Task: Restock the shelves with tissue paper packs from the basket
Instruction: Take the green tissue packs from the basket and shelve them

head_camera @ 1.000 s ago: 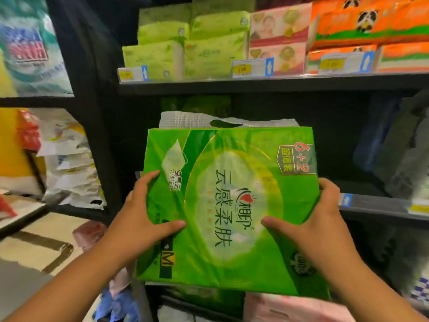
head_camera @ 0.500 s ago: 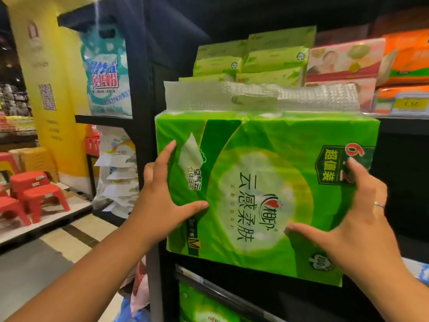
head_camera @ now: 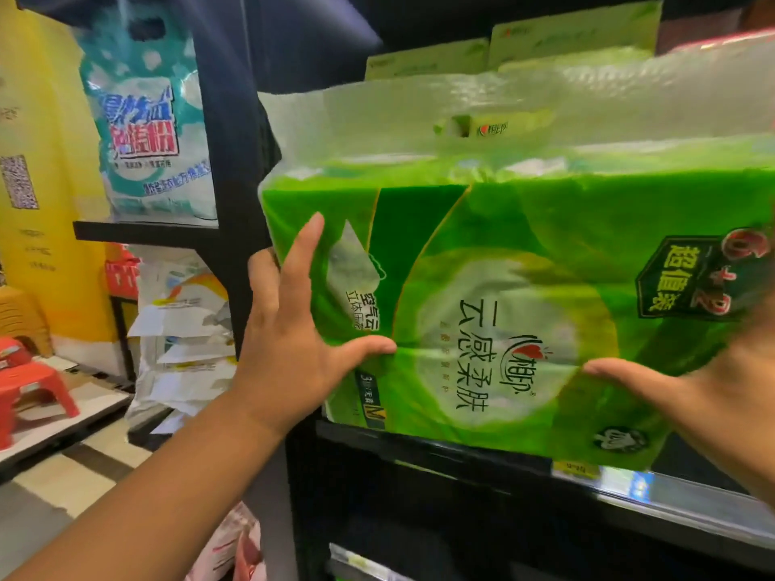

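A large green tissue paper pack (head_camera: 524,245) with a clear plastic carry flap (head_camera: 377,119) on top fills the middle and right of the view. My left hand (head_camera: 289,341) presses its left end with straight fingers, thumb spread across the front. At the right edge, blurred, my right hand (head_camera: 704,408) presses the pack's lower right front, thumb stretched toward the middle. The pack's bottom edge sits level with the front lip of a black shelf (head_camera: 692,501). The basket is not in view.
A black shelf upright (head_camera: 235,161) stands just left of the pack. Pale green tissue packs (head_camera: 566,39) sit behind it. A blue-white detergent bag (head_camera: 146,132) and stacked white bags (head_camera: 184,350) fill the left bay. Red stools (head_camera: 29,387) stand at the far left.
Both hands have lifted the green pack and pushed it forward toward the shelf. It now looms larger and closer, its bottom level with the shelf lip. The right hand has slid toward the frame edge.
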`<state>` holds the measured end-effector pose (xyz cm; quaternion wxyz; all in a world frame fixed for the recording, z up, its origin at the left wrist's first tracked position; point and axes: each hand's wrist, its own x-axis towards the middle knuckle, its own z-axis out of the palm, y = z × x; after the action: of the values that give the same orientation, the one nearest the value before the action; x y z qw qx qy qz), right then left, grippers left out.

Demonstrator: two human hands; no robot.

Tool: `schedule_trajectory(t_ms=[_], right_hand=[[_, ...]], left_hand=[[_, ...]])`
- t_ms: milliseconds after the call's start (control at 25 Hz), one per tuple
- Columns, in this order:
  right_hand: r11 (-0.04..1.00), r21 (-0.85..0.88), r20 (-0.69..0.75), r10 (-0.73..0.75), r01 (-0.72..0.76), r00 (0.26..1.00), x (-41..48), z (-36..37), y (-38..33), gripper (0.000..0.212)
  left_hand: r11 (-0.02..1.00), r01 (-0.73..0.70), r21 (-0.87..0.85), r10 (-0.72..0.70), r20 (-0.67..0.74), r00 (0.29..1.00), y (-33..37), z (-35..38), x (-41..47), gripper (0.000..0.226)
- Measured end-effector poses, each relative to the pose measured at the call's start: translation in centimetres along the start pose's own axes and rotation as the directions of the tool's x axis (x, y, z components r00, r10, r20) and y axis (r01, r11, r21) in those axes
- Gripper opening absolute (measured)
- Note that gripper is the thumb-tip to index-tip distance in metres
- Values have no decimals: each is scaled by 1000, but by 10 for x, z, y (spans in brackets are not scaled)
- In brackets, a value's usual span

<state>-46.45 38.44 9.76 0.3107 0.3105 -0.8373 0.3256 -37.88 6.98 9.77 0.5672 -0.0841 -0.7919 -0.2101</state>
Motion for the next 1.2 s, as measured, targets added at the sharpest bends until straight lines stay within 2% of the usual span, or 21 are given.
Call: schedule_trajectory(t_ms=[40, 80, 160, 200, 280, 440, 600, 760, 840, 920, 1000, 1120, 1200], right_hand=[[998, -14, 13, -69, 69, 998, 3, 6, -7, 103], [992, -63, -64, -111, 107, 992, 12, 13, -14, 100], [966, -259, -331, -81, -8, 940, 19, 28, -28, 121], [954, -294, -409, -71, -58, 910, 18, 39, -30, 126], [959, -269, -429, -36, -89, 902, 10, 68, -23, 129], [984, -151, -350, 42, -100, 936, 13, 103, -1, 127], [984, -177, -320, -27, -31, 947, 36, 123, 16, 115], [984, -166, -240, 24, -65, 970, 53, 142, 46, 98], [964, -232, -138, 100, -130, 985, 58, 151, 58, 93], [930, -315, 55, 218, -190, 974, 64, 155, 63, 106], [906, -382, 194, 273, -184, 942, 73, 152, 70, 122], [907, -395, 219, 251, -150, 943, 84, 155, 79, 129], [895, -426, 196, 231, -129, 953, 87, 161, 83, 128]], left_hand=[[999, -50, 6, 50, -45, 998, -13, 6, 0, 111], [996, -91, 18, 93, -80, 992, -25, 14, 1, 109], [985, -160, 59, 165, -96, 982, -49, 32, 2, 105], [979, -181, 94, 190, -88, 978, -60, 41, 0, 103], [977, -179, 119, 187, -61, 980, -85, 62, -7, 104], [977, -159, 144, 160, 5, 987, -118, 93, -22, 112], [987, -70, 146, 59, 76, 995, -137, 112, -18, 108], [981, 9, 192, -45, 188, 981, -144, 130, -3, 100], [961, 56, 269, -118, 219, 969, -144, 140, 2, 92], [945, 65, 320, -146, 237, 960, -142, 150, 6, 85], [934, 46, 353, -144, 257, 956, -143, 158, 11, 82], [919, 45, 392, -157, 261, 952, -149, 171, 10, 91], [875, -77, 478, -102, 336, 936, -157, 183, 4, 115]])
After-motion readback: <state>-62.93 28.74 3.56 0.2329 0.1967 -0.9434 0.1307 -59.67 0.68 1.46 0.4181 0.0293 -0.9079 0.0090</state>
